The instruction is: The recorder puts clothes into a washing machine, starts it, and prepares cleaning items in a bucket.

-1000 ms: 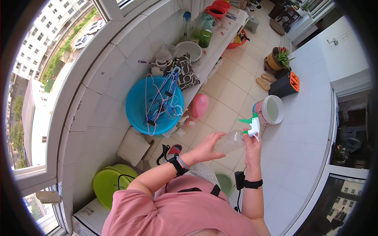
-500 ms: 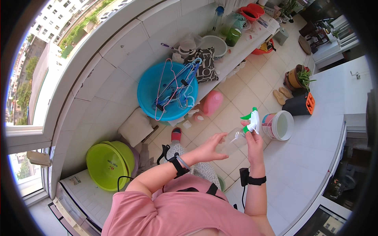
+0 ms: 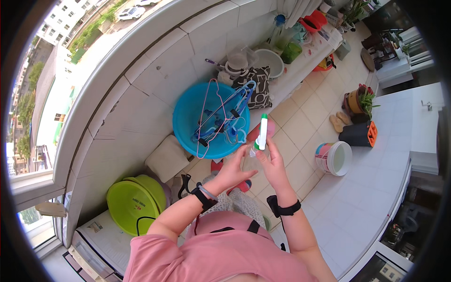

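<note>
In front of me is a spray bottle [image 3: 262, 136] with a white-and-green trigger head pointing up and a clear body that is hard to make out against the floor tiles. My right hand [image 3: 275, 168] is closed at its neck, thumb across the front just under the head. Around the clear body curves my left hand [image 3: 231, 173], thumb and fingers spread by about the bottle's width. Just beyond the hands sits a blue basin [image 3: 184, 123] holding tangled clothes hangers [image 3: 221, 115]. Partly hidden behind the spray head is a pink container [image 3: 269, 128] on the floor.
Green basins [image 3: 123, 197] are stacked at the left. A white bucket [image 3: 339, 159] and a black-and-orange box [image 3: 359, 135] line the right side, with slippers [image 3: 339, 121] and a potted plant [image 3: 359, 101] beyond. A patterned cushion [image 3: 259, 87] lies on the white ledge [image 3: 300, 70].
Both hands have moved left with the spray bottle, toward the blue basin. The trigger head has turned and stands more upright, now in front of the pink container. My view has shifted slightly.
</note>
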Motion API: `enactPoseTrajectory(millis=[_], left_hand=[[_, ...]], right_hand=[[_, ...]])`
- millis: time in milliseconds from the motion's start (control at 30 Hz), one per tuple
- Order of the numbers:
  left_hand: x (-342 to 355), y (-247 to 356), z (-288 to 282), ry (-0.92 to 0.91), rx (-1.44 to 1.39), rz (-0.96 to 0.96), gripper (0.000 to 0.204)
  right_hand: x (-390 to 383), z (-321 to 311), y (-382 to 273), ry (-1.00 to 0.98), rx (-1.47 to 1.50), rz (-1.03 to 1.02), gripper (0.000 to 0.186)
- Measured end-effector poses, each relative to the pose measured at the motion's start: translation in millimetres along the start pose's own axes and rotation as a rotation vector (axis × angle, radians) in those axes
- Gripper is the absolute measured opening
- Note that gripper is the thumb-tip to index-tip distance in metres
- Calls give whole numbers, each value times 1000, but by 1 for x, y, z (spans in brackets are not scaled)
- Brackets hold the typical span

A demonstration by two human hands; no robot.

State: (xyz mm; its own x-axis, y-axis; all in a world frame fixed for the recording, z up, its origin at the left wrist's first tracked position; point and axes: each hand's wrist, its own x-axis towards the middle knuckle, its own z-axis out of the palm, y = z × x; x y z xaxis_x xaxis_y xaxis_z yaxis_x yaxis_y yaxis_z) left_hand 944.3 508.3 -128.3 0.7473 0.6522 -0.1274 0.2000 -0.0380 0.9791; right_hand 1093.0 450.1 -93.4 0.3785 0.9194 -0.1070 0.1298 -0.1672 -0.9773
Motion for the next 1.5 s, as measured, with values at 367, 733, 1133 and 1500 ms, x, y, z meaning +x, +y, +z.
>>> enactPoseTrajectory(millis=[367, 733, 1133, 1500], left_hand=[[31, -126, -161, 486, 114, -430, 82], [53, -195, -191, 390, 251, -435, 81], [152, -242, -179, 375, 268, -477, 82], [176, -284, -165, 382, 132, -425, 80]], right_hand=[[112, 79, 176, 273, -342, 244, 53], [103, 80, 134, 219, 393, 650, 17], [85, 61, 155, 238, 308, 828, 22], [98, 46, 163, 132, 192, 851, 41]])
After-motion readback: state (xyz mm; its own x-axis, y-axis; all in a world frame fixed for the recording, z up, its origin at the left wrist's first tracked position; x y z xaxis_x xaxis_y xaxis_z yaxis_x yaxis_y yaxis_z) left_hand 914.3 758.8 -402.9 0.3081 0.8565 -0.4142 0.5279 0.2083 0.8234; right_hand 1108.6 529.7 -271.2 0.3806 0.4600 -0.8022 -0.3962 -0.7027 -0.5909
